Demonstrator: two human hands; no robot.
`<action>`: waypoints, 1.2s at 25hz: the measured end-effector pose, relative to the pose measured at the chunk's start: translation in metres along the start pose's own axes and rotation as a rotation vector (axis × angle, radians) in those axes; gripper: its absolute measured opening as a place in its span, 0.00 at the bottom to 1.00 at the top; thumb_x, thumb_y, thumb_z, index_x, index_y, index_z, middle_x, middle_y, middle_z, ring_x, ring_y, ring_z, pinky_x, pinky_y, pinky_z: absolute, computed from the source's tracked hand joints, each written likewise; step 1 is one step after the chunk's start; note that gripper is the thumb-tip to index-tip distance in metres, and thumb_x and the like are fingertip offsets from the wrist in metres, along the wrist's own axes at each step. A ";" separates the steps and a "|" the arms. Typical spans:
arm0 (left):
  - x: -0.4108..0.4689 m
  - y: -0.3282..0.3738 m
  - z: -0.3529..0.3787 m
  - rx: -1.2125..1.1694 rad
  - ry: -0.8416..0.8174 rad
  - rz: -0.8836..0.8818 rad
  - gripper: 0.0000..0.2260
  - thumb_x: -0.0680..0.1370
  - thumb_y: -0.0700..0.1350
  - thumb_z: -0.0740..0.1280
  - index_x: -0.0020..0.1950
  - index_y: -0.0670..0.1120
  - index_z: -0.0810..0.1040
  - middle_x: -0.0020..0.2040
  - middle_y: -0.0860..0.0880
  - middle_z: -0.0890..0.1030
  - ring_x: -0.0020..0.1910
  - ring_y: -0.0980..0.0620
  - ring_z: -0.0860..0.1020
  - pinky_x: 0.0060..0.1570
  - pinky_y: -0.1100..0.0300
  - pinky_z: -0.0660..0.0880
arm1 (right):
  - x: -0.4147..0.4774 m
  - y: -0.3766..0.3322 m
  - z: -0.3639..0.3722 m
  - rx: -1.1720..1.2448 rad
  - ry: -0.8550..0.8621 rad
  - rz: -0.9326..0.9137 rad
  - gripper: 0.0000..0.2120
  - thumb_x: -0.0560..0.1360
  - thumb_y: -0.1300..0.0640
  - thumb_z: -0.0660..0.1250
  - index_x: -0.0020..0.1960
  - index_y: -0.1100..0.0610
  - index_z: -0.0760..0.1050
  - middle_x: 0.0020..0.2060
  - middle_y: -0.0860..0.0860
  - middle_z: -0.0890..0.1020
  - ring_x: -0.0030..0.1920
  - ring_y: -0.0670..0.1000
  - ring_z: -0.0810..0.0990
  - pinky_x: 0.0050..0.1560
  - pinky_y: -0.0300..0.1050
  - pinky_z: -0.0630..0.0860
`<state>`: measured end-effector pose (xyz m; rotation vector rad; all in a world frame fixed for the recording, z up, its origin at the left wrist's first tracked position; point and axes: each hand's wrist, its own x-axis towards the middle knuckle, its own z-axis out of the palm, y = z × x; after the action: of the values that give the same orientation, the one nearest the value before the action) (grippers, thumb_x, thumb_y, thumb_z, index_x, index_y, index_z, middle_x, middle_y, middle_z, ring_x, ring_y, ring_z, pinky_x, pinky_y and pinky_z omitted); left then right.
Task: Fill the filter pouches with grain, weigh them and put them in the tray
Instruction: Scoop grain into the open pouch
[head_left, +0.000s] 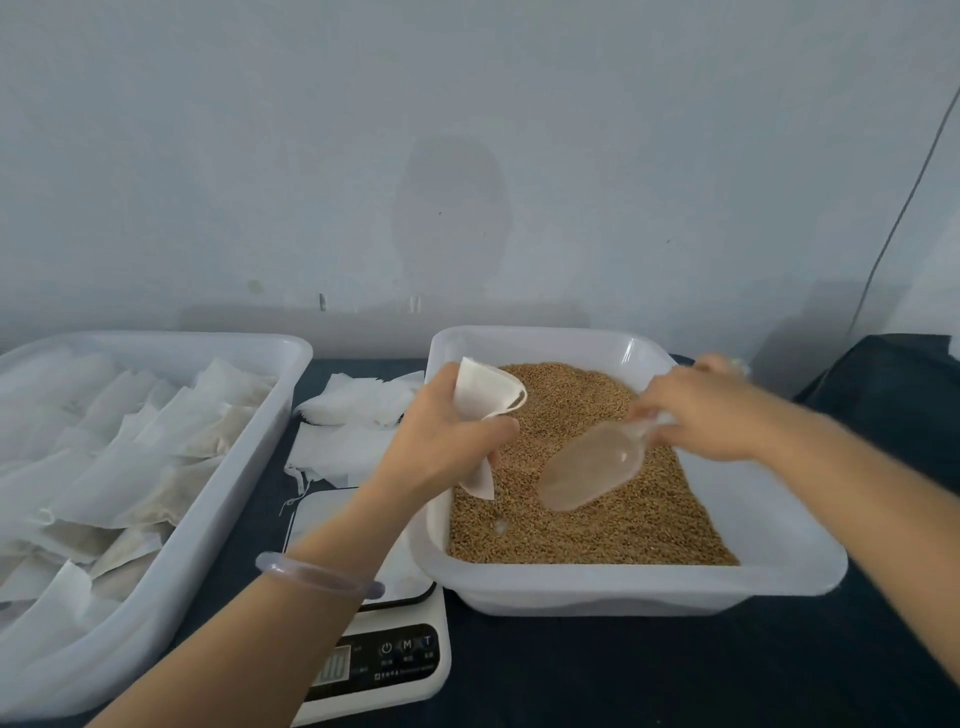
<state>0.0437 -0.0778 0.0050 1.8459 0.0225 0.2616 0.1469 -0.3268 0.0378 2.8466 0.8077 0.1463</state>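
Observation:
My left hand (441, 431) grips a white filter pouch (480, 395) with its mouth held open over the left side of the grain tub (779, 551). Brown grain (623, 514) fills that white tub. My right hand (696, 405) holds the handle of a clear plastic scoop (587, 470), whose bowl hangs just above the grain and looks empty. A white kitchen scale (379, 660) stands in front, between the two tubs, partly under my left forearm. The big white tray (228, 499) on the left holds several filled pouches (130, 457).
A loose pile of empty white pouches (353, 415) lies on the dark cloth between the tray and the grain tub. A pale wall stands close behind. A thin cable (904, 208) runs down the wall at the right.

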 end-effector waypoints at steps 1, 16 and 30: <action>0.000 0.001 -0.002 -0.009 0.012 0.002 0.16 0.67 0.43 0.70 0.52 0.46 0.72 0.31 0.48 0.79 0.28 0.52 0.78 0.36 0.55 0.77 | 0.003 -0.011 0.014 0.045 -0.031 -0.026 0.11 0.73 0.41 0.65 0.55 0.37 0.75 0.47 0.35 0.78 0.55 0.48 0.72 0.68 0.54 0.58; -0.001 -0.002 0.000 0.071 -0.111 -0.030 0.16 0.69 0.41 0.70 0.53 0.50 0.72 0.29 0.51 0.79 0.28 0.54 0.79 0.35 0.58 0.75 | -0.012 0.026 -0.056 0.691 0.096 -0.116 0.10 0.71 0.48 0.67 0.51 0.37 0.75 0.46 0.28 0.79 0.49 0.25 0.73 0.46 0.22 0.66; 0.001 0.001 0.011 0.102 -0.196 -0.077 0.20 0.70 0.42 0.73 0.59 0.48 0.72 0.37 0.49 0.78 0.30 0.57 0.78 0.36 0.60 0.77 | -0.006 -0.004 -0.113 0.025 0.390 -0.332 0.11 0.73 0.49 0.67 0.56 0.44 0.77 0.50 0.38 0.77 0.56 0.43 0.70 0.63 0.34 0.42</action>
<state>0.0466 -0.0887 0.0031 1.9604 -0.0296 0.0254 0.1240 -0.3105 0.1474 2.6899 1.3496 0.6597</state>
